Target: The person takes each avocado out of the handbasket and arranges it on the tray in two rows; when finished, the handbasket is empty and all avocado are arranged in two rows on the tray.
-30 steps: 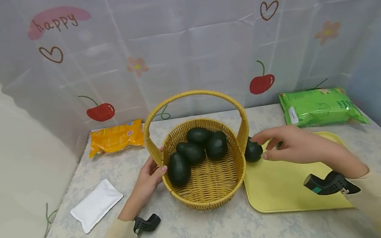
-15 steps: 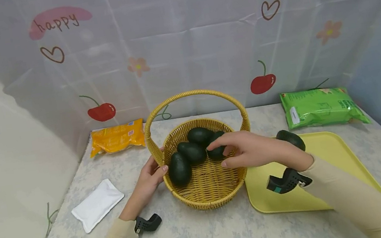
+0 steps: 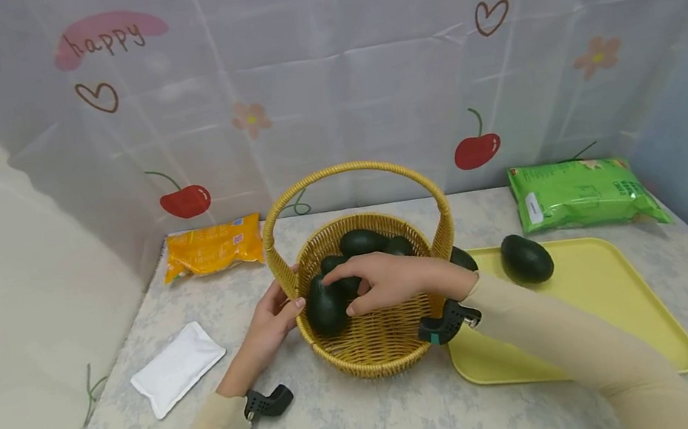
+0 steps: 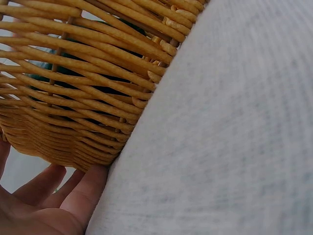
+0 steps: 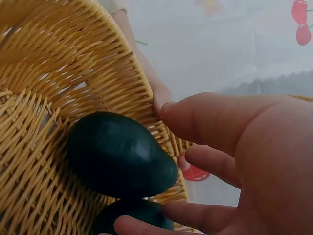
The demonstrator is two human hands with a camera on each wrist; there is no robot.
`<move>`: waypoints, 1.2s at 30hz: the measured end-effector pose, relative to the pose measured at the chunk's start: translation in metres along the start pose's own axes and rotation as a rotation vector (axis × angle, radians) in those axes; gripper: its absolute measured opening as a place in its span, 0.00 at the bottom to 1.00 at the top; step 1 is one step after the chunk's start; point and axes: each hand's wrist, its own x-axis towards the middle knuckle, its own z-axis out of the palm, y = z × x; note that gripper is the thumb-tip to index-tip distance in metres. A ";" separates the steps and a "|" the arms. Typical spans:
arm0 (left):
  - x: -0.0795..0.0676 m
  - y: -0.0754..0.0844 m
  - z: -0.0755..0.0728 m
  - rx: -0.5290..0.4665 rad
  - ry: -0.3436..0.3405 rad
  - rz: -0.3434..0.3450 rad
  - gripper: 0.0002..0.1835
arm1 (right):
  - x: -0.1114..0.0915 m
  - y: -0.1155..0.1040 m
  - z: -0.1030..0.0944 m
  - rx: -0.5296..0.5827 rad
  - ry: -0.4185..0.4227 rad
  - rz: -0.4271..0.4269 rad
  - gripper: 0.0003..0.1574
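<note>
My left hand grips the left side of a yellow wicker basket, its thumb over the rim. In the left wrist view its fingers press on the woven wall near the tablecloth. The basket holds several dark green avocados. My right hand is inside the basket's rim, above the leftmost avocado. Seen in the right wrist view, its thumb and fingers are spread apart beside that avocado, gripping nothing. Another avocado lies just below it there. My right hand partly hides the avocados behind it.
A yellow tray stands to the right, with one avocado in view on it and another partly hidden beside the basket. At the back lie an orange packet and a green packet. A white pouch lies at left.
My right hand has moved left, from beside the avocado at the tray's left edge, over the basket to the leftmost avocado. My left hand keeps its hold on the basket.
</note>
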 end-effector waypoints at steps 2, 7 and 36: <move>0.000 0.000 0.000 -0.001 -0.001 -0.001 0.35 | 0.007 -0.002 0.003 -0.003 -0.012 -0.004 0.36; 0.000 0.000 0.000 0.008 -0.001 0.007 0.35 | 0.021 -0.006 0.008 -0.046 -0.041 -0.041 0.36; -0.002 0.001 0.001 -0.007 -0.003 0.024 0.35 | 0.039 -0.010 0.022 -0.154 -0.160 0.036 0.35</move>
